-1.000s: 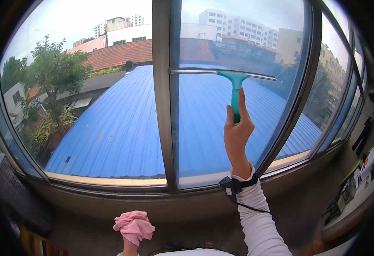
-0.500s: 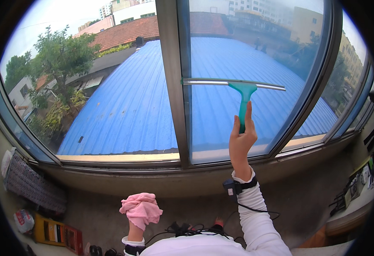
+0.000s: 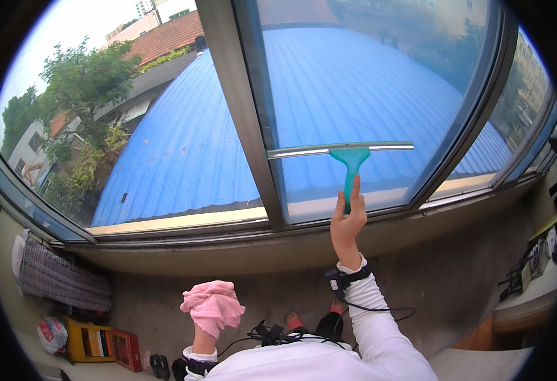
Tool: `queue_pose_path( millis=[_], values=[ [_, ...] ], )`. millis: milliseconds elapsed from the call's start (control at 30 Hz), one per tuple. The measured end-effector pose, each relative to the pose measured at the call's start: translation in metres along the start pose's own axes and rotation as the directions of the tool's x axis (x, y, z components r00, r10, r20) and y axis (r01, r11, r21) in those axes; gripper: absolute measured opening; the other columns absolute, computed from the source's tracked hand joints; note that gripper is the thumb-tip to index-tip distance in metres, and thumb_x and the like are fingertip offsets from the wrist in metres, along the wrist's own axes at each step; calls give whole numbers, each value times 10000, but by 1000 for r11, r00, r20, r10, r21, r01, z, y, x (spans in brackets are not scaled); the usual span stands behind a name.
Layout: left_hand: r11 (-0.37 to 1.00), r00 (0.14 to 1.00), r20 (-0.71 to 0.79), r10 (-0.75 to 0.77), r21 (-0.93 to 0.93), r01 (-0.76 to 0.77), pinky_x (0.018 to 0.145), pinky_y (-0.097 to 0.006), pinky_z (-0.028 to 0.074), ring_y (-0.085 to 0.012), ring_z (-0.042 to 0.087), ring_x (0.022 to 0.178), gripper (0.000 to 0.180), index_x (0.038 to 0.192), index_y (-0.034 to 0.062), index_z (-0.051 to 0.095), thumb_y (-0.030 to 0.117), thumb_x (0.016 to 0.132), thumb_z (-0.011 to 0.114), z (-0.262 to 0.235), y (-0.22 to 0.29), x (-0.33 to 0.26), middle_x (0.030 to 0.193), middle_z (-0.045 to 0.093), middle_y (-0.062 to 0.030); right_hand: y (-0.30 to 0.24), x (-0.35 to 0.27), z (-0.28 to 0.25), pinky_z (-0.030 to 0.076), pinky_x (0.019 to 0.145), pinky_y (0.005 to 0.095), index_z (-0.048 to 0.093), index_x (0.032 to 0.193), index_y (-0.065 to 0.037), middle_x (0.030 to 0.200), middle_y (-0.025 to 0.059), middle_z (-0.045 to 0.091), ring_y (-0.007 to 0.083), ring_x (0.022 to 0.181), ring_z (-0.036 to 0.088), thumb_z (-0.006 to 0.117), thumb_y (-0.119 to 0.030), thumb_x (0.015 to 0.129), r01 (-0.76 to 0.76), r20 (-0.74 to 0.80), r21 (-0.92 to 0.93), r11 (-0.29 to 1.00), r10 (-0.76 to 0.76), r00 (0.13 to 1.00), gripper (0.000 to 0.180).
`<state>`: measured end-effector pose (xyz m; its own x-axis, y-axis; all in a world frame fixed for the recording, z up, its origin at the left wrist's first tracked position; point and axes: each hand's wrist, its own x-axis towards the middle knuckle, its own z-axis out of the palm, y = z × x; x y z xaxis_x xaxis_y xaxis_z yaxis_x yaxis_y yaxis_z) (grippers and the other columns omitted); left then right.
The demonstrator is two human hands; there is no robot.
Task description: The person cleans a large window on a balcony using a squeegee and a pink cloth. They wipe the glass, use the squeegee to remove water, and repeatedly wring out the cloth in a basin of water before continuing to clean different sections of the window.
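Note:
My right hand [image 3: 347, 230] grips the handle of a green squeegee [image 3: 353, 159], its forefinger stretched up along the handle. The squeegee's long metal-edged blade lies level across the lower part of the window pane [image 3: 329, 95], and its left end meets the upright frame bar [image 3: 243, 105]. Down at the lower left, my left hand is closed in a crumpled pink cloth [image 3: 214, 307], which covers its fingers; only the wrist shows below. Beyond the glass spreads a blue corrugated roof [image 3: 177, 152].
Under the window runs a sill and low wall [image 3: 183, 260]. At the left stand a patterned folded item [image 3: 66, 273], a yellow box [image 3: 88, 341] and a red box [image 3: 126, 349], with dark shoes [image 3: 160, 366] beside them. A white ledge [image 3: 532, 298] juts in at the right. Black cables hang across my front.
My right hand has drawn the squeegee down the pane, toward the bottom frame. The head view has tilted downward, and my left hand with the pink cloth stays low.

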<state>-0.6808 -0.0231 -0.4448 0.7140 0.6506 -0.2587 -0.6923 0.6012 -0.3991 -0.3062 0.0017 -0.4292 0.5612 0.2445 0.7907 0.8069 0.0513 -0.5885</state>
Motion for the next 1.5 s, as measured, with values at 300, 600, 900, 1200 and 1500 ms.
queue_pose_path(
  millis=[300, 600, 900, 1200, 1500],
  values=[
    [998, 980, -197, 36, -51, -47, 635, -217, 424, -70, 564, 667, 324, 586, 192, 480, 204, 613, 802, -10, 13, -1, 692, 501, 23, 67, -86, 10, 494, 606, 385, 588, 1422, -74, 909, 141, 635, 332, 707, 601, 688, -29, 931, -17, 16, -56, 998, 18, 1000, 503],
    [992, 970, -235, 59, -94, -83, 571, -238, 410, -75, 555, 613, 291, 712, 145, 527, 215, 627, 797, -19, 17, -7, 683, 506, 30, 122, -170, 25, 500, 578, 423, 614, 1393, -112, 982, 135, 648, 373, 708, 627, 717, -71, 923, -119, 39, -112, 987, 124, 992, 483],
    [954, 954, -254, 162, 289, -85, 547, -245, 424, -90, 466, 557, 173, 722, 134, 502, 166, 804, 651, -8, 14, -2, 725, 486, -6, 154, -207, 38, 522, 639, 441, 577, 1429, -127, 1011, 159, 643, 397, 800, 637, 711, -65, 928, -137, 60, -134, 982, 146, 987, 522],
    [992, 963, -267, 40, -104, -70, 504, -248, 395, -91, 427, 544, 172, 777, 135, 476, 228, 884, 573, 0, -3, -2, 725, 450, 23, 168, -235, 36, 526, 639, 456, 569, 1450, -171, 1009, 156, 641, 393, 799, 639, 716, -68, 916, -145, 112, -233, 962, 175, 978, 564],
    [905, 930, -249, 272, 394, -159, 518, -235, 401, -84, 448, 575, 159, 786, 110, 483, 171, 853, 614, -9, 10, -4, 697, 477, 12, 160, -254, 23, 529, 622, 457, 550, 1475, -242, 945, 143, 612, 382, 756, 633, 702, -106, 922, -267, 176, -324, 907, 335, 926, 590]
  ],
)
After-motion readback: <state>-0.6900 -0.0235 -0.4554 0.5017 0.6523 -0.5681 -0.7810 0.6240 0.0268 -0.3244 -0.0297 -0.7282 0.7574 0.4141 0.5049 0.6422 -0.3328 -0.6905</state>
